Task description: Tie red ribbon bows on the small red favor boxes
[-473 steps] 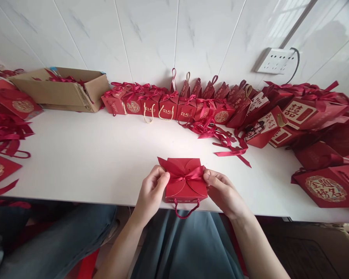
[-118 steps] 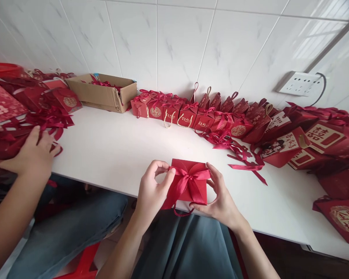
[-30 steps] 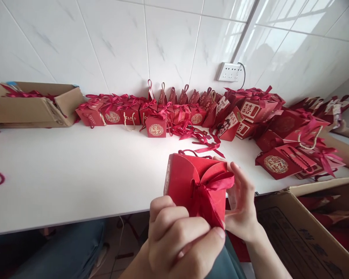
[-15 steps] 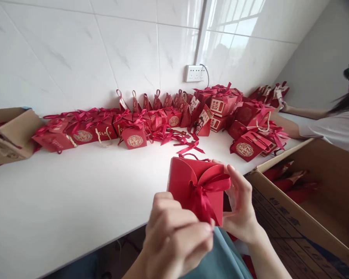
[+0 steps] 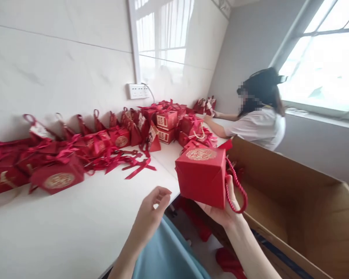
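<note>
My right hand (image 5: 221,211) cradles a red gift box (image 5: 202,176) from below, its gold emblem facing up and its red cord handle (image 5: 237,190) looping off the right side. The box hangs past the table's edge, close to a big cardboard carton (image 5: 293,209). My left hand (image 5: 152,211) hovers near the white table (image 5: 75,224) edge, fingers loosely curled and holding nothing, a short way left of the box.
Many red gift boxes and loose ribbons (image 5: 75,155) line the tiled wall. A wall socket (image 5: 138,91) sits above them. Another person in a white shirt (image 5: 258,116) reaches onto the table's far end, beside a window (image 5: 325,62).
My view has swung right. My left hand has let go of the ribbon and dropped away. My right hand has turned the box and carried it right, beside the carton.
</note>
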{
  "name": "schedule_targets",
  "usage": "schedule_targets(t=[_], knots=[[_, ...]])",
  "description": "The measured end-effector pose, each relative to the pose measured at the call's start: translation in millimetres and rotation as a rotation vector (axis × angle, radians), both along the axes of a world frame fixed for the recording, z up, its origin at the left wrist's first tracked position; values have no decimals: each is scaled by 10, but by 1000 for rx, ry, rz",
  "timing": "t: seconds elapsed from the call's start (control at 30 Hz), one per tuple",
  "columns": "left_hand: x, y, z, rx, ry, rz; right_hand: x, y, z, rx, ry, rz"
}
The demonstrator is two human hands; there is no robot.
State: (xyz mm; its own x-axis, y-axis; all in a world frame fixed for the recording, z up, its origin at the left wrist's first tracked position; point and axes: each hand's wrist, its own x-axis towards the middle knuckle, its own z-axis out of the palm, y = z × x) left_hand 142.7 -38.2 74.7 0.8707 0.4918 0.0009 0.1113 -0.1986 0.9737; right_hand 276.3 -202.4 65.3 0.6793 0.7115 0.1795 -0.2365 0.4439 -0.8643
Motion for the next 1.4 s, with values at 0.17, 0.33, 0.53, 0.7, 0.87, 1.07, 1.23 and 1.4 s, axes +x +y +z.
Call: schedule_targets(t=[0.17,0.33,0.53,0.7,0.87,1.07,1.23,1.4], knots=[[402,-405,-1,101,151,-331,148,-281,64,-31,112,67],[579,-517,-25,208,189,-380,255,-449,40,-90,-89,-225],[659,-519,-71,482,332,-473,231,-860,98,-441,-1047,-841],[744,-567,-131,627,394,-541,290,-1307,152,-607,-1263,-859],[848,-704,-377,715,296,-666,771,-2007,-52,-825,-1215,-825],[1187,-1061,-694,1142,-198,-273,1396,-2523,-521,-1052,-856,-753],[1343,-1071,-941,1166,-345,-222,1636,-2493,-1078,-1170,-715,-640],[1362,-1044,-982,1217,-364,-192,1609,-2792,-1601,-1235,-627,-474]])
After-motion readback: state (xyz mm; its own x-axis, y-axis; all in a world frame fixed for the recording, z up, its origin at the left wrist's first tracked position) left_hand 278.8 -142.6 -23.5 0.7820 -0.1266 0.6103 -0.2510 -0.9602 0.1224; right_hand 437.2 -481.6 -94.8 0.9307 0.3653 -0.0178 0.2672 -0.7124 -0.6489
